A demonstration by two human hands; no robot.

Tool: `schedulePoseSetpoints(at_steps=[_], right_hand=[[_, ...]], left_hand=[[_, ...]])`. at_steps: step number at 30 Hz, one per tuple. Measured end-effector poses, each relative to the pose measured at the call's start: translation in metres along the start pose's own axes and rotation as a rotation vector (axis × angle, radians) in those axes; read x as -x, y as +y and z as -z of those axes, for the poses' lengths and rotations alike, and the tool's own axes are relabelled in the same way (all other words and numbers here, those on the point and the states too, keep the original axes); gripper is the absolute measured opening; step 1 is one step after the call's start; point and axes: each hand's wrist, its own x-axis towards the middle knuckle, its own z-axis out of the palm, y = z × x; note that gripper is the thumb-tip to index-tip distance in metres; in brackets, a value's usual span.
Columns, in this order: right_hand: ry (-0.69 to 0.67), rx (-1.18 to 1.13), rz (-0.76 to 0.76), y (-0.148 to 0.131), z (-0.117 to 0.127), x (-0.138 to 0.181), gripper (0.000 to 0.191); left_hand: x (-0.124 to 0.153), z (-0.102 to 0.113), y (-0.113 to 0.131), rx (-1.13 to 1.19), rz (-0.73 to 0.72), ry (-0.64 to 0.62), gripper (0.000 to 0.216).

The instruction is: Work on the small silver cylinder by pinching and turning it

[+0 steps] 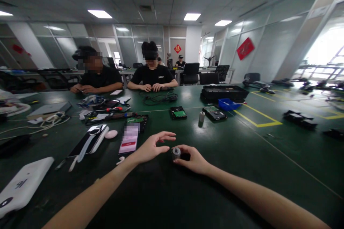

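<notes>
A small silver cylinder that looks like an electric motor (176, 154) stands upright on the green table (215, 200). My right hand (194, 160) is closed around it, thumb on the near side and fingers on the far side. Just to the left, my left hand (153, 147) hovers with fingers stretched out and thumb apart, holding nothing. A similar silver cylinder (201, 116) stands farther back, beside a hard drive (215, 112) with a green circuit board. Another hard drive (178, 112) lies to its left.
A lit phone (129, 139) and earbuds (120, 160) lie left of my left hand. Beyond are a watch (94, 132), a pink round case (111, 134), tools (115, 109), a blue tray (228, 104) and a black bin (224, 93). Two people (152, 75) sit opposite.
</notes>
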Motion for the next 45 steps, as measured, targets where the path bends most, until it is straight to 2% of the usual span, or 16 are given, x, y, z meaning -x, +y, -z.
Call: schedulePoseSetpoints(at_steps=[5, 10, 15, 20, 24, 27, 30, 33, 37, 40, 45], right_hand=[[-0.021, -0.006, 0.006, 0.002, 0.000, 0.000, 0.042], [-0.034, 0.012, -0.010, -0.002, 0.001, -0.001, 0.040], [-0.024, 0.023, 0.004, 0.000, 0.000, 0.000, 0.039], [-0.018, 0.046, 0.036, 0.004, 0.000, 0.000, 0.038], [-0.022, 0.043, 0.022, 0.003, -0.001, 0.000, 0.039], [-0.023, 0.044, -0.007, 0.000, -0.001, -0.001, 0.040], [-0.025, 0.049, -0.031, -0.002, 0.000, -0.001, 0.039], [-0.031, 0.048, -0.041, -0.004, 0.000, -0.001, 0.039], [-0.036, 0.051, -0.053, -0.006, 0.001, -0.001, 0.039], [-0.035, 0.062, -0.052, -0.008, 0.001, 0.000, 0.039], [-0.042, 0.060, -0.060, -0.009, 0.000, 0.000, 0.040]], left_hand=[[0.001, -0.015, -0.004, -0.041, -0.021, -0.062, 0.042], [0.000, -0.006, -0.007, -0.089, 0.006, -0.021, 0.033], [0.001, -0.002, 0.001, -0.171, -0.048, 0.077, 0.031], [0.001, -0.025, -0.008, -0.197, -0.094, 0.102, 0.038], [-0.002, -0.036, -0.015, -0.197, -0.100, 0.247, 0.027], [-0.001, -0.027, -0.018, -0.181, -0.092, 0.408, 0.020], [0.009, -0.010, -0.030, -0.146, -0.038, 0.573, 0.026], [0.026, 0.002, -0.053, -0.297, 0.064, 0.634, 0.035], [0.039, 0.005, -0.078, -0.478, 0.121, 0.642, 0.028], [0.039, 0.006, -0.085, -0.577, 0.122, 0.647, 0.024], [0.041, 0.009, -0.094, -0.669, 0.177, 0.583, 0.015]])
